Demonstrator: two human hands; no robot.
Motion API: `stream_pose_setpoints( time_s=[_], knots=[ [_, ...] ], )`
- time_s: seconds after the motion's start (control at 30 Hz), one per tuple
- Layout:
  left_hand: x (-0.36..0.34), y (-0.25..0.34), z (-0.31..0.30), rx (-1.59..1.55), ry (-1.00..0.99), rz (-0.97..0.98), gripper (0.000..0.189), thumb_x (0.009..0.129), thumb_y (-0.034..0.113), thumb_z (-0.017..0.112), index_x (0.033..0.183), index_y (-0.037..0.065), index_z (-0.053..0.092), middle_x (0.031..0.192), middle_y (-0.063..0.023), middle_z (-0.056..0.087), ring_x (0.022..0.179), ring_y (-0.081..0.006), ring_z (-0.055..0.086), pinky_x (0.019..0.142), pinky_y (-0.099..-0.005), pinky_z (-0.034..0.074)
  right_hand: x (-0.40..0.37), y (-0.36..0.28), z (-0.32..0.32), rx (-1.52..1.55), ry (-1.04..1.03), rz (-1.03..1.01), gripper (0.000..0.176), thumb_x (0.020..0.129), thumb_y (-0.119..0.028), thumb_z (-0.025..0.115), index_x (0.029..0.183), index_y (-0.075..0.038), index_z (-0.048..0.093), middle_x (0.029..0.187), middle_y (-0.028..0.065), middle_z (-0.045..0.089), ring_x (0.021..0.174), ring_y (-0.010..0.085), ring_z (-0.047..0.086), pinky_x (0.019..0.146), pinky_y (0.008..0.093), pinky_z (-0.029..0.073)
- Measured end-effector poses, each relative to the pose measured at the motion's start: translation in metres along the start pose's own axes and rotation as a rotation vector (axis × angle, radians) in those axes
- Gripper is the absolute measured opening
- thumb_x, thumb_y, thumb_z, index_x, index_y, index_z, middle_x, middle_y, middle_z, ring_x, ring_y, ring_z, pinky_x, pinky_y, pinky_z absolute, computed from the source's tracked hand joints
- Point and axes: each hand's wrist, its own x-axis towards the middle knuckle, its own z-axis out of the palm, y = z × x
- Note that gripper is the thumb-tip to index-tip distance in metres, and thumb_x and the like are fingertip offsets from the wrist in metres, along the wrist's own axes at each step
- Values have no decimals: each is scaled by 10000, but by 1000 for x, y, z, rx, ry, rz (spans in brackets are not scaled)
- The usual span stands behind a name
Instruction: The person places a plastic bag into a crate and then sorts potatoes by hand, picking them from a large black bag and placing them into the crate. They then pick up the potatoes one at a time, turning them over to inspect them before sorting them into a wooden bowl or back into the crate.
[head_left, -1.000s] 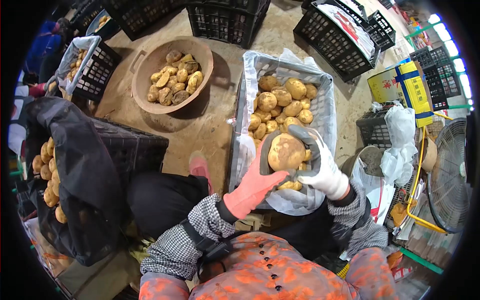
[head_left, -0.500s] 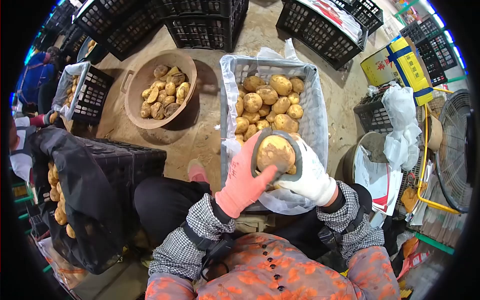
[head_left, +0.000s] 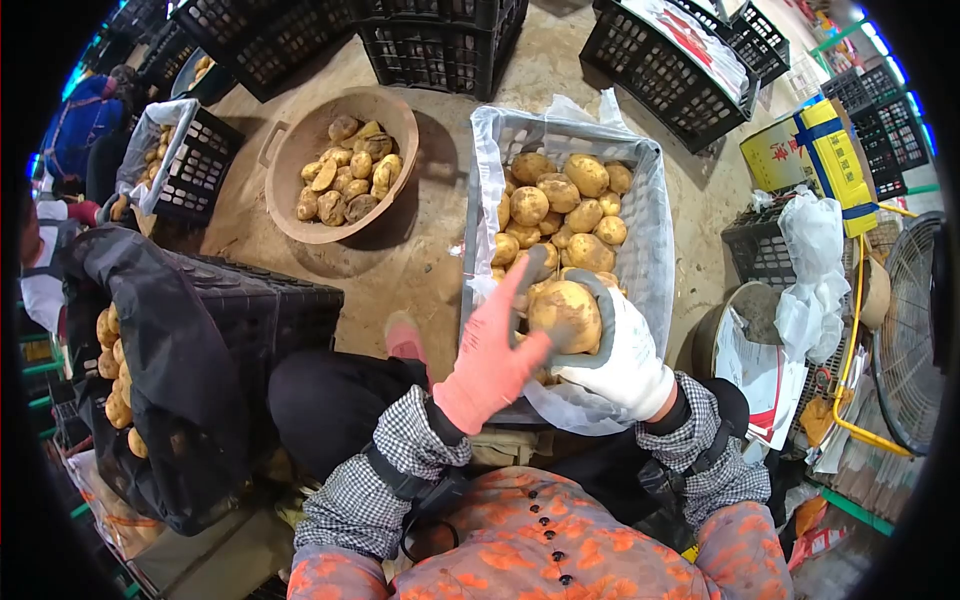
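Note:
A large potato [head_left: 565,314] with brown patches sits in my right hand [head_left: 624,355], which wears a white glove with grey fingers and curls round it from the right. On the potato's left side is my left hand [head_left: 492,350], in a pink glove with dark fingertips. Its thumb and fingers are spread apart, the thumb close to the potato's skin. Both hands are over the near end of a crate [head_left: 645,215] lined with clear plastic. Many potatoes [head_left: 560,192] fill the far part of this crate.
A brown basin [head_left: 290,215] of cut and blemished potatoes stands on the floor at left. Black crates [head_left: 440,50] line the back. Left of my knee is a dark crate [head_left: 300,310] beside black cloth. At right stand a fan [head_left: 905,330] and yellow box [head_left: 835,165]. Another person [head_left: 50,270] is at far left.
My left hand has let go of the potato and its fingers have spread away to the left. The right hand keeps the potato. The whole view has shifted slightly.

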Motion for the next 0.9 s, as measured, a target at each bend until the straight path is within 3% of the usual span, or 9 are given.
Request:
stream_pose_setpoints(
  time_s=[0.03, 0.17, 0.3, 0.37, 0.53, 0.6, 0.63, 0.8, 0.9],
  knots=[
    [-3, 5, 1, 226, 6, 176, 481, 873, 217, 644, 1263, -31, 510, 1148, -194, 628, 1044, -294, 621, 920, -357, 473, 0, -5, 0, -108, 37, -77, 846, 626, -339, 829, 1313, -16, 456, 1230, 215, 542, 1099, 383, 551, 948, 440, 450],
    [-4, 5, -8, 310, -143, 68, 462, 857, 164, 625, 1266, -12, 503, 1107, -225, 624, 1019, -386, 612, 900, -377, 478, -10, 0, 11, -236, -52, -122, 867, 639, -431, 804, 1306, -1, 457, 1230, 226, 535, 1100, 388, 548, 930, 446, 452],
    [-2, -13, -9, 200, -124, -27, 290, 946, 150, 502, 1191, 9, 562, 989, -182, 664, 920, -291, 655, 828, -349, 492, -8, -12, 5, -315, -61, -276, 874, 639, -421, 809, 1311, 9, 453, 1242, 226, 528, 1107, 387, 547, 937, 444, 449],
    [3, -3, -14, 105, -70, -103, 274, 980, 109, 415, 1189, 3, 558, 997, -172, 666, 913, -214, 655, 818, -321, 490, -7, -10, 4, 21, -101, -2, 868, 638, -417, 811, 1309, 7, 459, 1239, 226, 534, 1112, 385, 548, 943, 440, 447],
    [2, 9, -11, 82, -97, 45, 300, 952, 73, 437, 1228, 2, 530, 1066, -168, 650, 961, -214, 644, 858, -336, 481, -6, -7, 3, -100, 15, -100, 872, 634, -408, 823, 1300, 22, 459, 1218, 227, 553, 1110, 381, 554, 943, 441, 449],
    [-1, 1, -13, 212, -158, 76, 304, 916, 88, 496, 1213, 29, 513, 894, -221, 630, 842, -400, 616, 744, -420, 477, -8, -3, 5, -90, -92, -72, 881, 626, -408, 833, 1293, 32, 461, 1222, 225, 554, 1107, 378, 556, 943, 438, 451],
    [-2, 4, -16, 221, -196, -132, 297, 933, 37, 432, 1202, -6, 551, 1069, -117, 664, 969, -183, 631, 885, -327, 477, -9, -5, 6, -38, -80, -32, 868, 619, -363, 849, 1293, 18, 454, 1214, 210, 557, 1109, 368, 558, 940, 420, 454],
    [2, -3, -14, -119, 20, -138, 338, 911, 76, 523, 1238, -13, 526, 1090, -148, 652, 1009, -197, 619, 900, -330, 474, -5, 1, 9, 458, -113, 171, 867, 606, -278, 867, 1308, -16, 430, 1188, 178, 559, 1087, 340, 580, 916, 395, 467],
    [-4, 13, -16, 325, -147, 144, 553, 805, 220, 680, 1260, -24, 483, 1051, -235, 634, 984, -393, 623, 841, -425, 494, -1, -11, 4, 145, -41, -34, 827, 635, -305, 849, 1292, -2, 449, 1156, 196, 574, 1041, 371, 593, 893, 406, 479]
  ],
)
